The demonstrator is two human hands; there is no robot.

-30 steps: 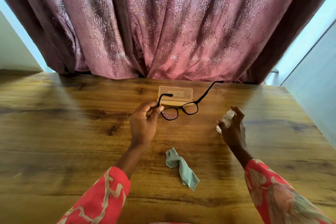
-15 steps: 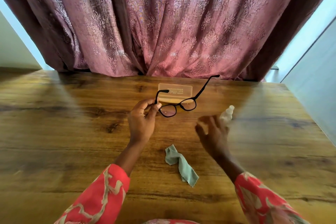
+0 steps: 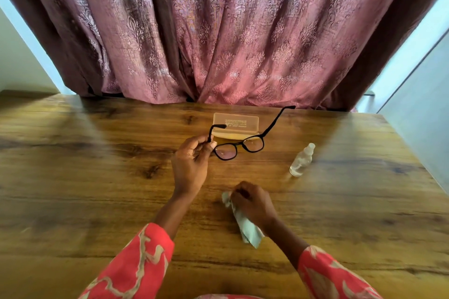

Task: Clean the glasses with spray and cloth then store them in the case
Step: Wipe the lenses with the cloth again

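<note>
Case [image 3: 235, 122] open; glasses [image 3: 239, 147] in left hand [image 3: 189, 167].

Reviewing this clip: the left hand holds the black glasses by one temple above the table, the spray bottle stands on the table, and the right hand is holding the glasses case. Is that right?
Not quite. The head view shows the right hand gripping the green cloth, not the case. The glasses case lies untouched at the far side of the table. The rest holds: the left hand holds the black glasses by one temple, and the spray bottle stands on the table.

Bare table [image 3: 85, 189] lies left; spray bottle [image 3: 301, 160] (upright) and case [image 3: 235, 125] stand right and ahead.
</note>
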